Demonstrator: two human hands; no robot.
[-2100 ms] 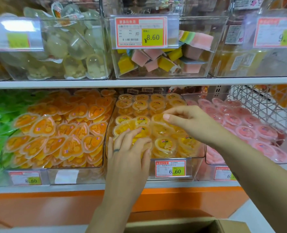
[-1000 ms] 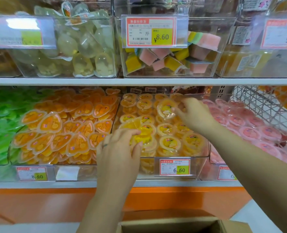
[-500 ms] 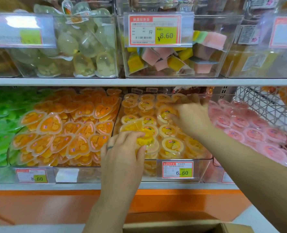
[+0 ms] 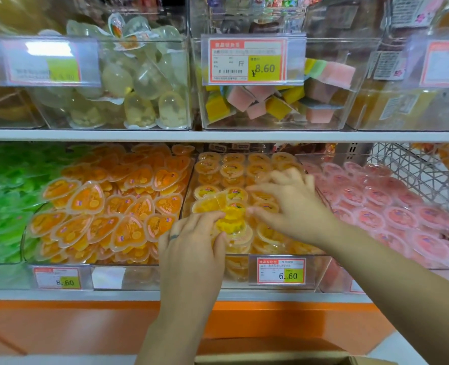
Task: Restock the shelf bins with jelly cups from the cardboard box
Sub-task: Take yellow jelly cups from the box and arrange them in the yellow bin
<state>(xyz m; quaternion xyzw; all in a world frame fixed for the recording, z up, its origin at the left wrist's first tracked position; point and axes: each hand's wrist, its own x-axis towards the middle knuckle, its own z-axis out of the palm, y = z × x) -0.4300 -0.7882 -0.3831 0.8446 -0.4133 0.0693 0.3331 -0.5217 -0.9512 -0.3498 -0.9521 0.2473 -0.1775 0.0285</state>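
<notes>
Yellow jelly fills the cup (image 4: 230, 219) that the left hand (image 4: 191, 248) grips: its fingers curl over the top and the thumb closes from the right, so the hold is narrow and firm. The cup sits at the front of the middle bin (image 4: 240, 275) on the lower shelf, tipped so its ribbed side shows, and it touches the round yellow cups (image 4: 232, 169) packed in rows around it. A dark ring (image 4: 174, 237) shows on one finger of that hand. The right hand (image 4: 291, 204) reaches in from the right, spread wide with its fingers stretched leftward over the cups in the middle of the same bin; it is blurred, and its thumb lies just beside the gripped cup. A tag (image 4: 280, 271) reading 6.60 hangs on the front of the bin. To the left lies a bin of orange heart cups (image 4: 107, 206), and beyond that, green ones (image 4: 5, 201). To the right, pink cups (image 4: 389, 214) lie beside a wire basket (image 4: 415, 175). On the upper shelf (image 4: 218, 135) stand clear bins, one with pale cups (image 4: 139, 101), one with cube jellies (image 4: 270, 101) behind an 8.60 tag (image 4: 247, 60). The box (image 4: 283, 360) shows its top edge at the bottom, below both arms.
</notes>
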